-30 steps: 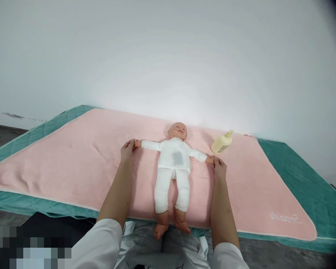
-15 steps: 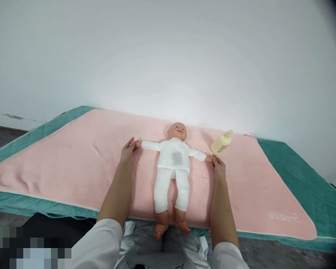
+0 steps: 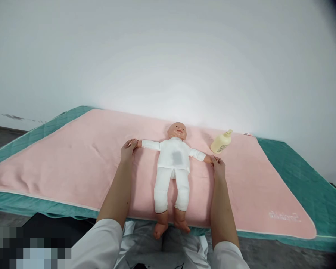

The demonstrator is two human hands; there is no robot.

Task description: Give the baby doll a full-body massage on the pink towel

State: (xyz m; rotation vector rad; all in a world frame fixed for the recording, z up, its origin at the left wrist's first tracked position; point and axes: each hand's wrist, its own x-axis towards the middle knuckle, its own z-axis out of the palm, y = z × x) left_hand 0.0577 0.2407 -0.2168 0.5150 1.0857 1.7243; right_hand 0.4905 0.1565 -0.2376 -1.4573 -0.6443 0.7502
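A baby doll [image 3: 173,157] with a white cloth body and a grey patch on its chest lies face up, its arms stretched out to both sides. My left hand [image 3: 128,150] is closed on the doll's hand at the left. At the right, my right hand [image 3: 218,166] pinches the doll's other hand, which my fingers partly cover. Just beyond my right hand, a pale yellow pump bottle [image 3: 221,143] stands tilted in view.
Beneath the doll is a pink mat [image 3: 72,160], spread over a green quilted cover [image 3: 305,164]. A white wall [image 3: 168,59] rises along the far edge. The doll's feet hang over the near edge, above my lap.
The fingers of my left hand have curled further over the doll's hand. My right hand has barely shifted. The doll's body and the bottle stay in place.
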